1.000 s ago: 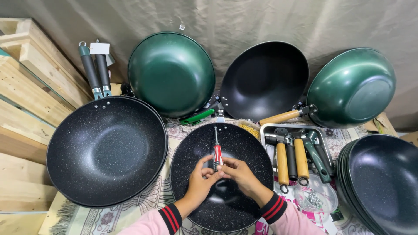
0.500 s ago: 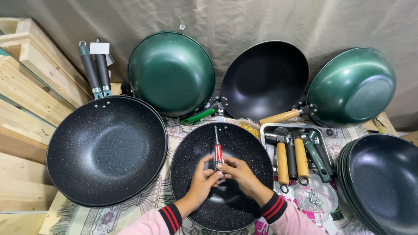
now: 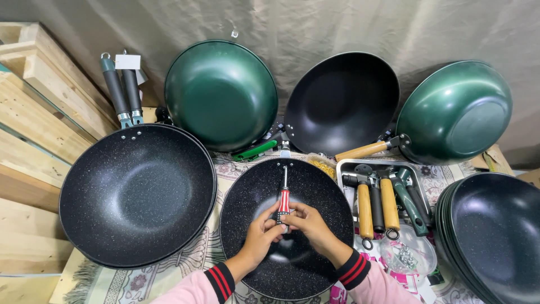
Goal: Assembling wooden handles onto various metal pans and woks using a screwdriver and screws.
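Both hands grip one red-and-white-handled screwdriver [image 3: 284, 198]: left hand [image 3: 263, 232] and right hand [image 3: 311, 225] close around its handle, tip aimed at the rim bracket [image 3: 285, 151] of the speckled black wok [image 3: 287, 225] lying on the patterned cloth [image 3: 169, 276]. We judge handle fitting not yet done here: this wok carries no handle. Count: two green woks [image 3: 222, 93], one plain black wok [image 3: 346, 101], one large speckled wok [image 3: 138, 194] with handles fitted, one stack at right [image 3: 495, 236]. The metal tray [image 3: 344, 166] holds roughly five loose handles [image 3: 388, 202].
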